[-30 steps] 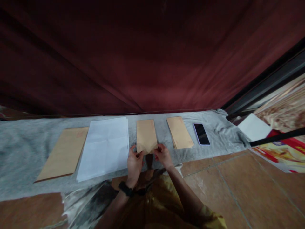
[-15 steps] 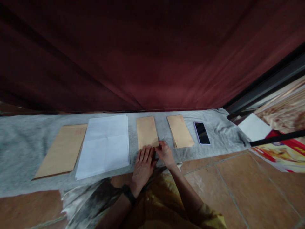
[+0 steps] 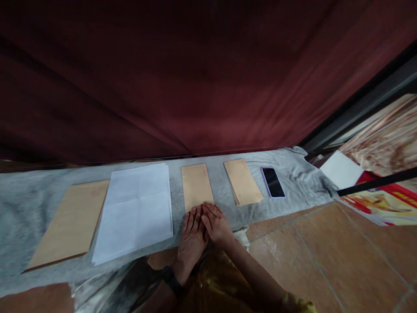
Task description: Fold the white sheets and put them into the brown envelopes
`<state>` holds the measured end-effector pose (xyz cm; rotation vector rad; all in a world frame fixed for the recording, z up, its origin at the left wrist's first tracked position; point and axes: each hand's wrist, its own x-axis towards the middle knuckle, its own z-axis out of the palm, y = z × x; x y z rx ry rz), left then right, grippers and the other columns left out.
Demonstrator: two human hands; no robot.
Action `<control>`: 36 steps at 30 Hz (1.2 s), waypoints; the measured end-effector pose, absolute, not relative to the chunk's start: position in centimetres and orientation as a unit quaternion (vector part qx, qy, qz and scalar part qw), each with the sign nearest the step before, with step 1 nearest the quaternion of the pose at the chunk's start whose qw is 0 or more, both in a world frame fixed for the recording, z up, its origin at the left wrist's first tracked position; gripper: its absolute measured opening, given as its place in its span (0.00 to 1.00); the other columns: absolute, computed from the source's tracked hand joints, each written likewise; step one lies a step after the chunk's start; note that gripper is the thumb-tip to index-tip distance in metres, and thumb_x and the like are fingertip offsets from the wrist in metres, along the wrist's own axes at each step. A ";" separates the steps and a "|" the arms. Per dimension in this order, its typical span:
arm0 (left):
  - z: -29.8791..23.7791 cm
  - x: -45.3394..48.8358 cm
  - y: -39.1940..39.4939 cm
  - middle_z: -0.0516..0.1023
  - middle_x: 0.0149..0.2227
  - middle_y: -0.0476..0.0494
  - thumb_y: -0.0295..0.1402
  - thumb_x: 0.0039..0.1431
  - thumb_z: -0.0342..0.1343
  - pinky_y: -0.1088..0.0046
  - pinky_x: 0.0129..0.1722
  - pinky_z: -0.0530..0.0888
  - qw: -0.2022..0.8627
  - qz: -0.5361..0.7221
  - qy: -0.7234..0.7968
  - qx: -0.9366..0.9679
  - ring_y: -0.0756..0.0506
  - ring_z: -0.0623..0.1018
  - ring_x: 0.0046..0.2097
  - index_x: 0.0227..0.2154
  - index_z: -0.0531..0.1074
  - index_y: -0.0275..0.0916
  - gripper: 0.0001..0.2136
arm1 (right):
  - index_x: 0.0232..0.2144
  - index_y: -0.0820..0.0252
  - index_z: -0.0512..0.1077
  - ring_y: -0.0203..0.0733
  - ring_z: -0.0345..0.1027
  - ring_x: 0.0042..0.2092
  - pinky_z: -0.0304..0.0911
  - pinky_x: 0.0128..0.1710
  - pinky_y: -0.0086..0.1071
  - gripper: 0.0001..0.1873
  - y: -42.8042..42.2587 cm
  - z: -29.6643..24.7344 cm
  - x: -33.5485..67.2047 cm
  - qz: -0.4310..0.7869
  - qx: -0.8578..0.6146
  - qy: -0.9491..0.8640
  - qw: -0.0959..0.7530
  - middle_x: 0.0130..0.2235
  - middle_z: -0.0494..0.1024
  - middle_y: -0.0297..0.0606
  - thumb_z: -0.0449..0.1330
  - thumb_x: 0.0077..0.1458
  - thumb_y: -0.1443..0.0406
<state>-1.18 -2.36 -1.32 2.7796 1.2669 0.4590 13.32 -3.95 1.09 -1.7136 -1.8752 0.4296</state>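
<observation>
Dark red fabric [image 3: 208, 87] hangs beyond a grey cloth [image 3: 301, 178] in the head view. Left hand [image 3: 193, 234] and right hand [image 3: 217, 225] lie palm down and touching, fingers extended, on the near end of a small brown envelope [image 3: 196, 184], apparently keeping it flat and hiding that end. White sheets [image 3: 135, 208] and a larger envelope [image 3: 70, 224] lie left; an envelope stack [image 3: 243, 182] and phone [image 3: 273, 183], right. Nothing visible blocks the hands.
</observation>
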 end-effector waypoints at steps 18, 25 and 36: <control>-1.9 -2.8 -4.2 0.58 0.69 0.26 0.42 0.66 0.49 0.52 0.66 0.64 0.007 0.159 0.446 0.881 0.33 0.60 0.70 0.70 0.52 0.29 0.35 | 0.72 0.60 0.44 0.49 0.53 0.70 0.45 0.71 0.46 0.36 -7.4 -0.8 15.8 0.041 -0.654 -0.734 0.180 0.71 0.56 0.45 0.50 0.70 0.56; -0.9 -2.5 -4.0 0.63 0.67 0.24 0.40 0.66 0.49 0.50 0.64 0.66 -0.009 0.136 0.456 0.880 0.31 0.62 0.69 0.65 0.61 0.26 0.30 | 0.70 0.59 0.53 0.49 0.55 0.69 0.47 0.70 0.48 0.31 -7.1 -0.3 15.7 0.058 -0.664 -0.722 0.189 0.69 0.60 0.44 0.50 0.70 0.57; -0.4 -2.6 -3.5 0.69 0.63 0.27 0.35 0.62 0.50 0.48 0.63 0.67 -0.015 0.125 0.444 0.887 0.31 0.67 0.65 0.62 0.67 0.32 0.26 | 0.69 0.61 0.56 0.48 0.52 0.70 0.53 0.69 0.48 0.30 -4.5 0.3 13.3 0.076 -0.620 -0.743 0.240 0.69 0.60 0.45 0.50 0.69 0.59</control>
